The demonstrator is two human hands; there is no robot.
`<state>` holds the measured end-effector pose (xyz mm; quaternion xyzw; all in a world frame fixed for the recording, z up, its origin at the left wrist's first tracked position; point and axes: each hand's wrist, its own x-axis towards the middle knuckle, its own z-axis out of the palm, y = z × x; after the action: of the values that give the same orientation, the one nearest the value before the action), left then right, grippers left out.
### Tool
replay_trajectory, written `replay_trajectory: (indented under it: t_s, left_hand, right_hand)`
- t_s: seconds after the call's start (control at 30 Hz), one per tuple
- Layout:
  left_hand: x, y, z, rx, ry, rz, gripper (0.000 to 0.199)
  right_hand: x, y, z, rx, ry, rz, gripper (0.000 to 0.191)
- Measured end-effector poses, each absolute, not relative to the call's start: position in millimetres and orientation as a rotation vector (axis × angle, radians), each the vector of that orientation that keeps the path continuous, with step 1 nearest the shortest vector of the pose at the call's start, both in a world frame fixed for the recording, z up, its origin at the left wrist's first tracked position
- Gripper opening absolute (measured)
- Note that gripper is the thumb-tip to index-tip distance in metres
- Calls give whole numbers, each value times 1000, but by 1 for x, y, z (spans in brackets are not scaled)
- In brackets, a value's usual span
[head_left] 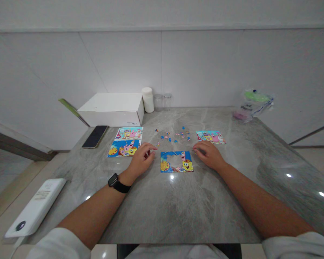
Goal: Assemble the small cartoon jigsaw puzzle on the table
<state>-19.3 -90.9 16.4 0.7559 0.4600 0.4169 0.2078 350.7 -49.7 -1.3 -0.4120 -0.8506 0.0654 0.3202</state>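
My jigsaw lay with its middle open

The flat rectangular cartoon jigsaw of blue and yellow printed pieces (187,166) lay on the grey marbled desk (191,208) between my hands, its outer part joined around a ragged-edged hole. I judged the step in hand to be filling that hole; the next move called for picking out one piece by its colour, pinching it lightly and turning it to match an edge.

My left hand (142,159) rested just left of the jigsaw, fingers curled, thumb and forefinger slightly apart, nothing visible between them. My right hand (209,155) was near its upper right corner, loosely curled, fingertips close together; whether they held anything I could not tell.

Beyond the jigsaw lay the small, knobbed, multicoloured loose pieces (189,139), scattered and apart. The thin blue-and-yellow printed picture sheet (124,148) lay to the left, and the pale-blue rectangular cartoon picture (211,136) to the right. The desk was smooth and glossy enough to mirror the lights, so the pieces probably slid easily
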Motion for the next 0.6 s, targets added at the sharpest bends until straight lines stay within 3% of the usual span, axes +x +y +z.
replay_trajectory:
  t_s: [0.3, 0.6]
  left_hand:
    - [-19, -90, 9, 2110, 1256, 1171, 19]
    - [-22, -89, 9, 2144, 1264, 1084, 20]
  right_hand:
    - [358, -39, -4, -1138, -2146, 47, 16]
    - [357, -2, 33, -1330, -2151, -5, 25]
